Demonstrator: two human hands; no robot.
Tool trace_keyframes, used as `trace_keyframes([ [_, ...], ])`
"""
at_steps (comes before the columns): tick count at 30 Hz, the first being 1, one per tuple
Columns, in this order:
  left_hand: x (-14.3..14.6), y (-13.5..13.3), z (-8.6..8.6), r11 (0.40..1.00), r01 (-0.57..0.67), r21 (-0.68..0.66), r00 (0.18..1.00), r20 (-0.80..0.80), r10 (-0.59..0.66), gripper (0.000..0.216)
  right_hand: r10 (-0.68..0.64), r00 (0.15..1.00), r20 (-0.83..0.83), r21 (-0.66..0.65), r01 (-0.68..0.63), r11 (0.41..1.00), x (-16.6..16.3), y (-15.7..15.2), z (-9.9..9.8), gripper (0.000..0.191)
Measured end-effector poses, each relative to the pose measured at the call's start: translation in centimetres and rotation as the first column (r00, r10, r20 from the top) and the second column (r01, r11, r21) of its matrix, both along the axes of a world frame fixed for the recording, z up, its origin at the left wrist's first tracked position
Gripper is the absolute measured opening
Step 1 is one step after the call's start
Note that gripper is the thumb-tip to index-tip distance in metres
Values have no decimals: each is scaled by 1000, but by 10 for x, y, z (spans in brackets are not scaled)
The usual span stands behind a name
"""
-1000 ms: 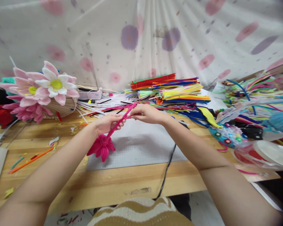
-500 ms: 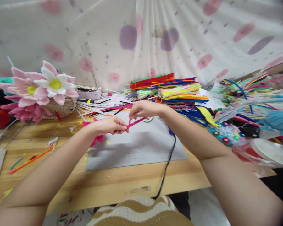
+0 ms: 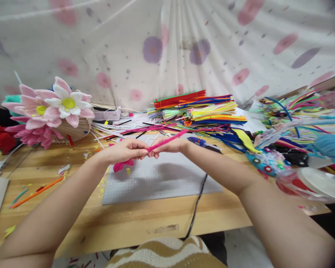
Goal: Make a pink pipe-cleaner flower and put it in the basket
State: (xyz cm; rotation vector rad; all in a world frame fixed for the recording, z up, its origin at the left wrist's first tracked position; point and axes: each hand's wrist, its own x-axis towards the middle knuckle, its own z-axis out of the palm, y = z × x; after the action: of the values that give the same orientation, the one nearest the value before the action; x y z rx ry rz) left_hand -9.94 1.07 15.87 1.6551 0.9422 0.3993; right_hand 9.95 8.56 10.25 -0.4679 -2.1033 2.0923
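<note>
Between my hands, above the grey mat point(image 3: 156, 186), is a bright pink pipe cleaner point(image 3: 169, 140). My left hand point(image 3: 127, 150) pinches its near end between thumb and fingers. My right hand point(image 3: 167, 146) meets the left at that same end, its fingertips closed there, while the free length slants up to the right across the hand. Below my left hand, a pink fuzzy piece point(image 3: 123, 165) lies at the mat's left edge, partly hidden by the hand. Beyond my right wrist lies a blue tool point(image 3: 197, 141), possibly a glue gun.
Pink and white fuzzy flowers point(image 3: 68, 103) stand at the left. Bundles of coloured pipe cleaners point(image 3: 212, 111) are stacked at the back. A white-lidded tub point(image 3: 322, 182) sits at the right. A black cord point(image 3: 197, 208) hangs over the table's front edge.
My right hand has lowered and turned beside the left fingertips. The pink pipe cleaner, bent or crossed before, now shows one length slanting up to the right. The blue tool has come into sight.
</note>
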Motion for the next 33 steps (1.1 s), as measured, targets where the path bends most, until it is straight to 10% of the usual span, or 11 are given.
trace_keyframes([
  [6, 1, 5, -11, 916, -265, 301, 939, -137, 316, 23, -293, 951, -101, 345, 310, 886, 4, -24, 7, 27],
  [13, 6, 14, -20, 935, -89, 343, 914, -345, 214, 21, -303, 950, -75, 925, 179, 334, 1, -14, 49, 18],
  [16, 6, 13, -16, 938, 77, 338, 906, -416, 76, 21, -213, 972, 100, 870, 18, 493, -5, 3, 51, 16],
  [19, 3, 11, -10, 936, 202, 287, 930, -355, -92, 21, 49, 971, 235, 580, -181, 794, -7, 19, 42, 20],
  [22, -2, 8, -6, 943, 194, 269, 967, -217, -137, 24, 158, 978, 136, 288, -192, 938, -7, 20, 23, 23],
  [28, -5, 6, -11, 957, -115, 267, 988, -65, 137, 28, -172, 973, -151, -67, 164, 984, -5, -8, -9, 24],
  [33, -1, 11, -19, 878, -279, 388, 924, -140, 356, 27, -371, 914, -164, 153, 395, 906, -4, -25, 2, 20],
])
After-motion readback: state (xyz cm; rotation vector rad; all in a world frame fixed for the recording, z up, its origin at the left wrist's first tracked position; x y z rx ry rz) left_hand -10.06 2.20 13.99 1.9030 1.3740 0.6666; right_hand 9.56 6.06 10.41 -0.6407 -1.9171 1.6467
